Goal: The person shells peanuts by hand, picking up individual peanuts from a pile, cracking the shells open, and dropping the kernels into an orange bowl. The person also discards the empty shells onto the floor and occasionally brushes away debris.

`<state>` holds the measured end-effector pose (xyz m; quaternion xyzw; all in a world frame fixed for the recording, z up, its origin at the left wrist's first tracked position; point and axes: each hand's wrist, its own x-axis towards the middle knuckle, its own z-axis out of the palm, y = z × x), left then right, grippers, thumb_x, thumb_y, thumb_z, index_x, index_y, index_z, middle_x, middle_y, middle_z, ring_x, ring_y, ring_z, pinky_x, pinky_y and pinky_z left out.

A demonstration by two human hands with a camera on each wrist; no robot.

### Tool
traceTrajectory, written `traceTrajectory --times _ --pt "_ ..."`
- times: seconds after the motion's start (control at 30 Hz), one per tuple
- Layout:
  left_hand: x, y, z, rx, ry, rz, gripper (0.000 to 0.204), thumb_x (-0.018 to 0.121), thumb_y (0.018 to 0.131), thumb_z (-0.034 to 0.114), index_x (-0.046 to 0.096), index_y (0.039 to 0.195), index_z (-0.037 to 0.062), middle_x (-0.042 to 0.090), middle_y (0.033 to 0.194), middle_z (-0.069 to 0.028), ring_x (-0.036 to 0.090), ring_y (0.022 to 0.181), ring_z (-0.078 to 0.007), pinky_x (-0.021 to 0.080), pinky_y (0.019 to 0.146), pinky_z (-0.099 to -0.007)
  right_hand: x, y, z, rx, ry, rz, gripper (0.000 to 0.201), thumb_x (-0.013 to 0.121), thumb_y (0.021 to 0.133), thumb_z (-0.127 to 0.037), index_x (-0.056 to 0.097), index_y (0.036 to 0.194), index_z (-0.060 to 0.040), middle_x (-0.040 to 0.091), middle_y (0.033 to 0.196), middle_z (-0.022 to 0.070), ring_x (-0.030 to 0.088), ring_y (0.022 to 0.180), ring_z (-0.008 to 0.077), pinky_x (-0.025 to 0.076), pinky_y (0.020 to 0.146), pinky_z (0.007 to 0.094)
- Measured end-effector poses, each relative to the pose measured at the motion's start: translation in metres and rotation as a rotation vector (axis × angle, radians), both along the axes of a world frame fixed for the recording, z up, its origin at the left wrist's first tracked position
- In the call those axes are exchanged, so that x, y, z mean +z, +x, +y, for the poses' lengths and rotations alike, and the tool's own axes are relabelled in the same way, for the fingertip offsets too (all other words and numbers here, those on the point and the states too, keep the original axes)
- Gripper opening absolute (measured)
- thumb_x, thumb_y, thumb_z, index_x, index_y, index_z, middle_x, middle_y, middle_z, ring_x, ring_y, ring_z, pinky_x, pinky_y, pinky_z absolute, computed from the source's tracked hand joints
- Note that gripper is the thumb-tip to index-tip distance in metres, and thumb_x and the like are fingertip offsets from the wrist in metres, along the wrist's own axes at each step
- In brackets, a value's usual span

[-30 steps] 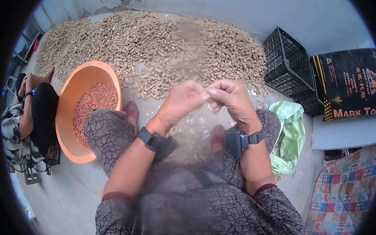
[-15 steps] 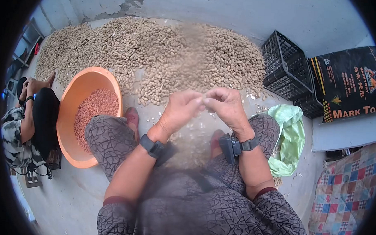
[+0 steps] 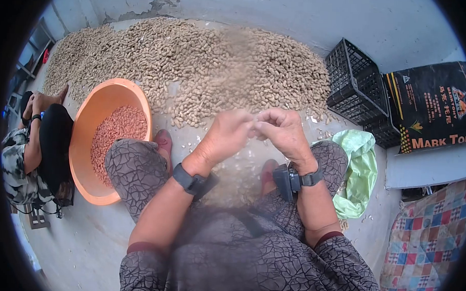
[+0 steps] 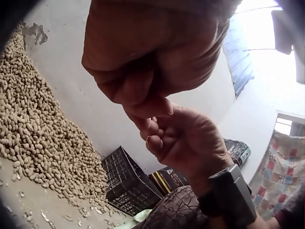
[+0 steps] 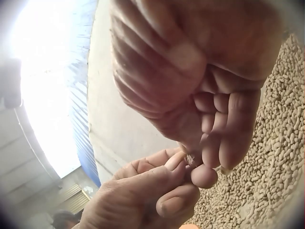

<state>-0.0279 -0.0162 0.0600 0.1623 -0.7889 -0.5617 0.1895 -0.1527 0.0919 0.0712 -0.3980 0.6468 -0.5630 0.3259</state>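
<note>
Both hands meet above the floor between the knees, fingertips together. In the right wrist view a small pale, rough-surfaced peanut [image 5: 190, 159] shows between the fingertips, mostly covered by them. My left hand [image 3: 225, 136] pinches it from one side with thumb and forefinger. From the other side my right hand [image 3: 285, 135] pinches it too, its remaining fingers curled in. A big heap of unshelled peanuts [image 3: 194, 67] spreads along the wall ahead. Reddish shelled kernels [image 3: 119, 131] lie in an orange basin [image 3: 81, 155] beside the left knee.
Black plastic crates [image 3: 356, 80] stand at the right of the heap, near a black printed sack [image 3: 434, 106]. A light green bag [image 3: 363, 175] lies by the right knee. Another person [image 3: 35, 144] sits at far left. Shell bits litter the floor [image 3: 192, 136].
The joined hands have dropped slightly in the head view and stay fingertip to fingertip. The left hand has turned a little and looks blurred. Basin and heap remain as they were.
</note>
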Motion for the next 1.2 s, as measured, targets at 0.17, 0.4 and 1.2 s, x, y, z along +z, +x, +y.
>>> traceTrajectory --times 0.17,0.4,1.2 --pt "0.013 0.002 -0.002 -0.084 0.005 -0.026 0.014 0.046 0.086 0.003 0.059 0.09 -0.003 0.061 0.07 -0.0044 0.051 0.053 -0.0055 0.044 0.048 -0.021 0.002 0.002 0.001 -0.008 0.022 -0.035 0.004 0.062 0.075 -0.002 0.063 0.072 0.0001 0.062 0.065 0.0034 0.058 0.058 0.0081 0.046 0.051 0.0215" --pt "0.005 -0.002 0.009 -0.024 -0.117 -0.034 0.012 0.047 0.087 0.006 0.056 0.082 -0.0012 0.059 0.068 -0.0033 0.051 0.053 -0.0056 0.041 0.047 -0.0207 -0.011 0.007 -0.003 -0.134 0.015 0.075 0.01 0.06 0.071 -0.003 0.059 0.061 0.0009 0.059 0.06 0.0044 0.056 0.052 0.0086 0.044 0.045 0.0218" --pt "-0.011 0.0 -0.002 -0.047 0.893 0.139 0.019 0.05 0.087 0.005 0.06 0.099 -0.0052 0.062 0.078 -0.0062 0.049 0.059 -0.0028 0.033 0.044 -0.0137 -0.007 -0.004 0.006 -0.039 -0.118 -0.006 0.011 0.059 0.079 -0.006 0.063 0.085 0.0027 0.063 0.073 0.004 0.057 0.062 0.0079 0.045 0.057 0.0206"
